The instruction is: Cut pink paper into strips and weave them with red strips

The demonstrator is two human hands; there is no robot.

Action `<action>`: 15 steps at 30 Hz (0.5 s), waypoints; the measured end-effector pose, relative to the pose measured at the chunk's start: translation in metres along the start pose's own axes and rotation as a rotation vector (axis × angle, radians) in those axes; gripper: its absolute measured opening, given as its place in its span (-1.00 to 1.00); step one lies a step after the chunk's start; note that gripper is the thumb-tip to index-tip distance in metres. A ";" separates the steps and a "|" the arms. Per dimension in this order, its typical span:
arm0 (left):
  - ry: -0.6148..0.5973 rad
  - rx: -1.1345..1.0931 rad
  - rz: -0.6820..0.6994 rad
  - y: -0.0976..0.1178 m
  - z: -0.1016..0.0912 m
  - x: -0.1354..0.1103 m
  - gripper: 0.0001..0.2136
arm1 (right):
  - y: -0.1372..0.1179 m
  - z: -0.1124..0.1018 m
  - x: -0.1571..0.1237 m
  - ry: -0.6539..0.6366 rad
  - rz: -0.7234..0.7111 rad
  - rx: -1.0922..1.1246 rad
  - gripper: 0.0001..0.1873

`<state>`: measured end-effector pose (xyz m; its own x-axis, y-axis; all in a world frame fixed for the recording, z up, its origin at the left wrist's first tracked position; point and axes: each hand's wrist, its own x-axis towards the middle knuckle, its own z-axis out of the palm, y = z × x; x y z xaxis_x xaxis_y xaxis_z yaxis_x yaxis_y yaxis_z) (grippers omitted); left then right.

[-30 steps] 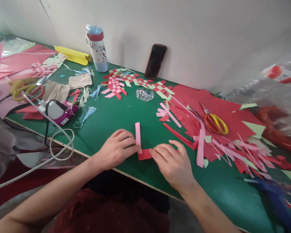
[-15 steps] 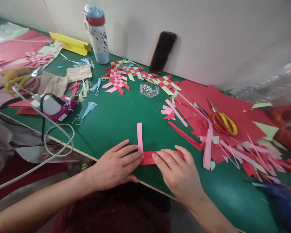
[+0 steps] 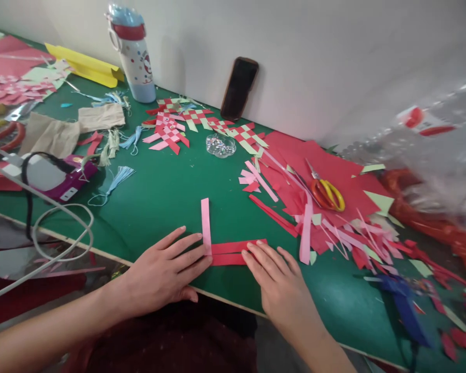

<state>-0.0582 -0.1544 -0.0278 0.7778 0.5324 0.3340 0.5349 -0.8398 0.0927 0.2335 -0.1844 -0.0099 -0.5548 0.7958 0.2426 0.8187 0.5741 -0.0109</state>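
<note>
My left hand (image 3: pixel 165 272) lies flat on the green table (image 3: pixel 171 191) near its front edge, fingers stretched out and pressing where a pink paper strip (image 3: pixel 205 225) meets a folded red paper strip (image 3: pixel 233 252). My right hand (image 3: pixel 279 287) lies flat just right of it, fingertips touching the red strip's right part. The pink strip runs away from me; the red strip runs to the right. Neither hand grips anything.
Orange-and-yellow scissors (image 3: pixel 326 190) lie on red paper sheets (image 3: pixel 334 176) with many cut strips at right. Woven paper pieces (image 3: pixel 166 133), a dish of beads (image 3: pixel 220 145), a phone (image 3: pixel 238 88) against the wall and a bottle (image 3: pixel 134 52) stand behind. A glue gun (image 3: pixel 58 178) and cable (image 3: pixel 42 233) lie left.
My left hand has uncurled from a pinch on the strips to flat fingers. My right hand slid back, uncovering more of the red strip. The camera view shifted.
</note>
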 end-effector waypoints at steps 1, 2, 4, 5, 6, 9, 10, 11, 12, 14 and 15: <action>-0.004 -0.001 0.008 -0.001 0.000 0.000 -0.46 | -0.001 -0.002 0.000 0.002 0.005 0.011 -0.48; -0.009 -0.004 0.015 -0.002 0.000 0.001 -0.46 | -0.001 -0.005 -0.001 0.006 0.011 0.027 -0.50; -0.022 -0.020 0.037 -0.006 -0.002 0.002 -0.46 | 0.005 -0.012 -0.003 0.040 0.030 0.062 -0.57; -0.027 -0.028 0.051 -0.007 -0.003 0.003 -0.46 | 0.011 -0.016 -0.005 0.073 0.050 0.074 -0.61; -0.031 -0.033 0.067 -0.009 -0.004 0.004 -0.46 | 0.020 -0.020 -0.006 0.112 0.091 0.080 -0.66; -0.032 -0.028 0.096 -0.012 -0.006 0.005 -0.45 | 0.056 -0.028 -0.011 0.207 0.343 0.045 -0.76; -0.035 -0.026 0.098 -0.012 -0.005 0.005 -0.45 | 0.069 -0.028 -0.012 0.204 0.452 0.022 -0.76; -0.040 -0.028 0.096 -0.013 -0.005 0.004 -0.44 | 0.082 -0.027 -0.011 0.161 0.566 0.009 -0.74; -0.046 -0.033 0.092 -0.013 -0.004 0.004 -0.44 | 0.092 -0.025 -0.011 0.091 0.664 0.009 -0.73; -0.065 -0.049 0.086 -0.014 -0.002 0.002 -0.40 | 0.108 -0.019 -0.007 0.032 0.733 -0.003 -0.70; -0.074 -0.056 0.087 -0.014 -0.001 0.001 -0.38 | 0.113 -0.016 -0.005 0.009 0.743 -0.010 -0.69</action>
<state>-0.0653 -0.1420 -0.0275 0.8437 0.4620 0.2735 0.4469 -0.8866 0.1194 0.3310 -0.1266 0.0034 0.1469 0.9722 0.1824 0.9791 -0.1167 -0.1668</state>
